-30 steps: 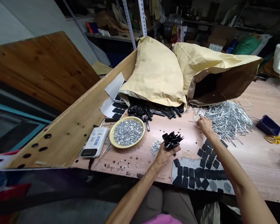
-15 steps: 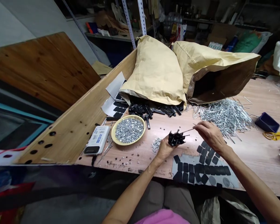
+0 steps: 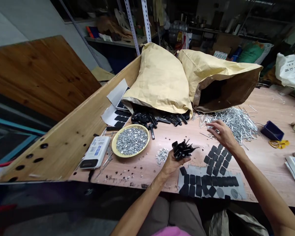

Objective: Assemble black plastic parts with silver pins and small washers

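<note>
My left hand (image 3: 170,164) is wrapped round a bundle of black plastic parts (image 3: 182,150), held above the table near its front. Thin metal tips stick out of the bundle toward the right. My right hand (image 3: 222,133) is open, fingers apart, with nothing visible between them. It hovers at the left edge of a heap of thin metal pins (image 3: 241,123); a few loose pins lie below its fingertips. Left of the bundle is a small pile of metal washers (image 3: 161,155). Black rounded pads (image 3: 215,158) lie between my forearms, some on a grey backing sheet (image 3: 241,188).
A yellow bowl (image 3: 114,149) of small washers stands left, beside a white power bank (image 3: 96,151). Two large paper sacks (image 3: 162,78) lie behind, black parts (image 3: 147,119) spilling from one. A dark blue scoop (image 3: 272,130) sits right. A wooden board (image 3: 71,127) edges the left side.
My right hand has drawn away from the bundle to the pin heap, its fingers opening; the pin it held at the bundle is out of them. My left hand still grips the bundle.
</note>
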Motion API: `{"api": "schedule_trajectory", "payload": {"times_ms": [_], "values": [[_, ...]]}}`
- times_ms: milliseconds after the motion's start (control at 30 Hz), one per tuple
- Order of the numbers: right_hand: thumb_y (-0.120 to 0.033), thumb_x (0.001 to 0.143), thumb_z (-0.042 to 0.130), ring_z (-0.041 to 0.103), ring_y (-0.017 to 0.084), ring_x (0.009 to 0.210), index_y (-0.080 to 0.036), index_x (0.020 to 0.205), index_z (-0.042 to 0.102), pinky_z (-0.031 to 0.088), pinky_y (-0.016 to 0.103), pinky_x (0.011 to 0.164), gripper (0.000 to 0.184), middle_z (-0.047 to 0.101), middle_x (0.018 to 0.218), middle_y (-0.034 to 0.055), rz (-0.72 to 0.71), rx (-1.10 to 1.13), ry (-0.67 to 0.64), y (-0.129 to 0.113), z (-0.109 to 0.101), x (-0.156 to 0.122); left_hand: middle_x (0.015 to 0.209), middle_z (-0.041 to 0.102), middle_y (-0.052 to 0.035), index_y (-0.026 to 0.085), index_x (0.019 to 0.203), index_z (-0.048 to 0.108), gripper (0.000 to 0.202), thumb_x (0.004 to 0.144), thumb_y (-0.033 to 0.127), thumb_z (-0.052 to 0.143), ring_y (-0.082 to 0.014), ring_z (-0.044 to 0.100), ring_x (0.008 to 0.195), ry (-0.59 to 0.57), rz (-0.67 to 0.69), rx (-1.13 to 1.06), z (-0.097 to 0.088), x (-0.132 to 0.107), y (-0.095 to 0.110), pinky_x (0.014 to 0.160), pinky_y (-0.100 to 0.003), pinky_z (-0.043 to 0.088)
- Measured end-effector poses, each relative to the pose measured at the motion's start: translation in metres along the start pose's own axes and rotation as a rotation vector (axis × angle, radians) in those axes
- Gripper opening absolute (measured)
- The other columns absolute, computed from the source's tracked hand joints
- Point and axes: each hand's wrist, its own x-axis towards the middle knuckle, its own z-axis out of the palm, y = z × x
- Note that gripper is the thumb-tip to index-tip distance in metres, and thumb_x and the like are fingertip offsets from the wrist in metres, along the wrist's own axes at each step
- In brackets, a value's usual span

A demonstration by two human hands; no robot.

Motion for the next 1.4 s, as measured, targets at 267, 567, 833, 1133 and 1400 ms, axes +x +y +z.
{"api": "schedule_trajectory", "payload": {"times_ms": [267, 567, 833, 1133, 1400], "values": [[-0.012, 0.086, 0.044, 0.049, 0.023, 0.084, -0.015, 0.074, 0.069, 0.032, 0.033, 0.068, 0.028, 0.065, 0.087, 0.0129, 0.162, -0.363, -0.314, 0.029, 0.073, 0.012, 0.076, 0.074, -0.0029, 0.018, 0.074, 0.071, 0.034, 0.046, 0.029, 0.086, -0.0225, 0.067, 0.079, 0.076, -0.037, -0.023, -0.001, 0.009, 0.003, 0.074, -0.033, 0.053], [-0.028, 0.096, 0.033, 0.049, 0.019, 0.077, -0.016, 0.096, 0.061, 0.031, 0.030, 0.072, 0.030, 0.064, 0.081, 0.0072, -0.011, -0.178, 0.070, 0.004, 0.037, 0.002, 0.083, 0.073, -0.0033, 0.016, 0.082, 0.070, 0.037, 0.049, 0.024, 0.084, -0.0195, 0.066, 0.084, 0.217, -0.079, -0.098, -0.007, 0.020, -0.009, 0.082, -0.031, 0.049], [-0.030, 0.096, 0.041, 0.047, 0.019, 0.078, -0.025, 0.093, 0.065, 0.027, 0.035, 0.080, 0.025, 0.066, 0.081, 0.0029, -0.328, -0.241, -0.003, -0.040, -0.006, -0.009, 0.083, 0.074, -0.0047, 0.016, 0.080, 0.070, 0.031, 0.051, 0.015, 0.080, -0.0230, 0.066, 0.084, 0.198, -0.037, 0.073, 0.007, 0.019, -0.001, 0.082, -0.034, 0.048], [-0.030, 0.094, 0.046, 0.052, 0.019, 0.078, -0.023, 0.093, 0.066, 0.037, 0.036, 0.079, 0.021, 0.067, 0.084, 0.0031, -0.424, -0.134, -0.097, -0.049, -0.019, -0.008, 0.077, 0.072, -0.0024, 0.015, 0.079, 0.069, 0.028, 0.052, 0.017, 0.078, -0.0199, 0.065, 0.076, 0.131, -0.046, 0.226, 0.011, 0.018, 0.000, 0.070, -0.028, 0.049], [-0.026, 0.093, 0.046, 0.056, 0.022, 0.077, -0.018, 0.091, 0.069, 0.042, 0.033, 0.065, 0.025, 0.066, 0.087, 0.0096, 0.042, -0.175, 0.083, 0.050, 0.018, 0.031, 0.081, 0.074, -0.0039, 0.016, 0.079, 0.071, 0.032, 0.054, 0.032, 0.081, -0.0195, 0.066, 0.077, 0.145, -0.058, 0.009, 0.007, 0.012, 0.009, 0.072, -0.030, 0.052]]}}
